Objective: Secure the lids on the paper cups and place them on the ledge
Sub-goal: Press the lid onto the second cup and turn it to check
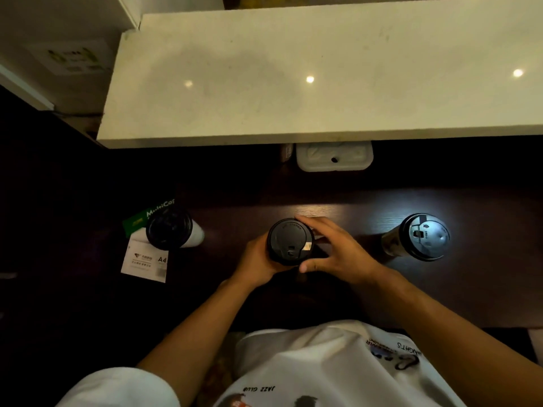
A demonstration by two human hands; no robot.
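A paper cup with a black lid stands at the middle of the dark wooden desk. My left hand wraps around its left side. My right hand curls around its right side, fingers at the lid's far rim and thumb at the near rim. A second cup with a black lid stands to the left on a paper pack. A third lidded cup stands to the right in bright light. The pale stone ledge runs above the desk, with nothing on it.
A white and green A4 paper pack lies under the left cup. A white plastic box sits at the desk's back, partly under the ledge. A white wall panel with a sign is at the upper left.
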